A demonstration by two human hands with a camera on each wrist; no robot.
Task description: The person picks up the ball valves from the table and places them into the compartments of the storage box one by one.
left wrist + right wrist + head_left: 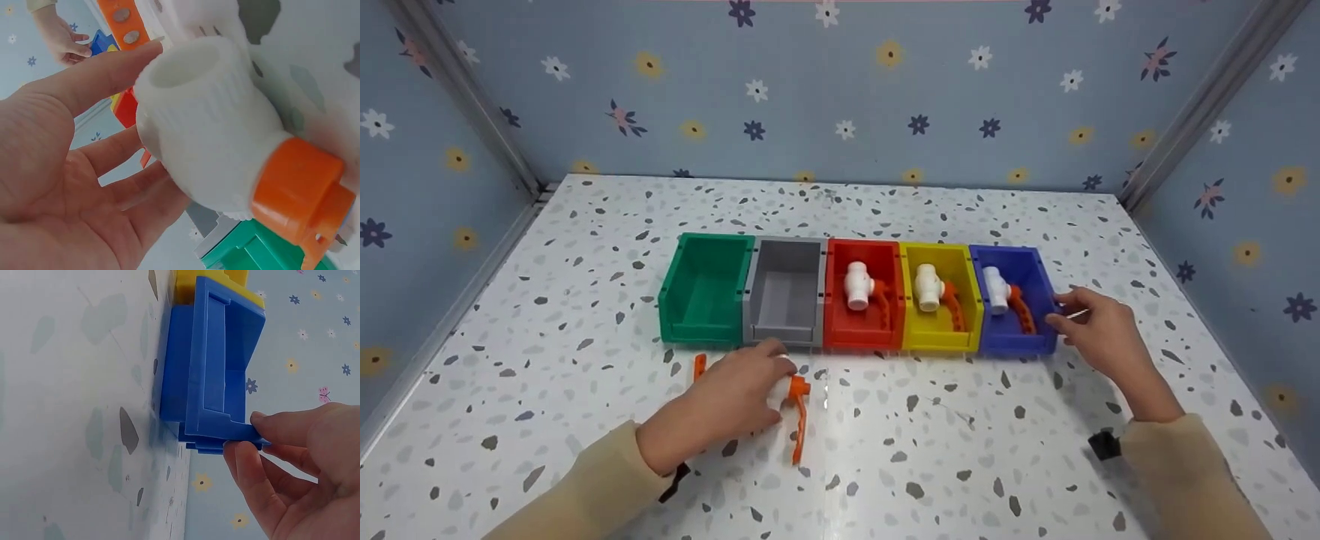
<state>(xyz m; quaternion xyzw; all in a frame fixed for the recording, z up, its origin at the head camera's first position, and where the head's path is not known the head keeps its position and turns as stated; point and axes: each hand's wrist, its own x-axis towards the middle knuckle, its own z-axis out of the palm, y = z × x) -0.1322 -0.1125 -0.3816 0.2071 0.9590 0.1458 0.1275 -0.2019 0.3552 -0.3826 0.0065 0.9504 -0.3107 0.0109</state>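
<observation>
My left hand [735, 390] is at a white ball valve [208, 124] with an orange handle [800, 427], in front of the grey bin [784, 300]. In the left wrist view the thumb lies along one side of the valve's body and the fingers reach round the other. A second orange handle [700, 366] shows just beyond this hand; the rest of that piece is hidden in the head view. My right hand [1102, 330] pinches the side wall of the blue bin [211, 371] between thumb and fingers. Inside that bin lies another ball valve [997, 291].
Left of the blue bin, the yellow bin [941, 341] and the red bin [862, 339] each hold a white ball valve with an orange handle. A green bin [701, 332] ends the joined row at the left. Flowered panels [840, 90] enclose the speckled table [960, 465].
</observation>
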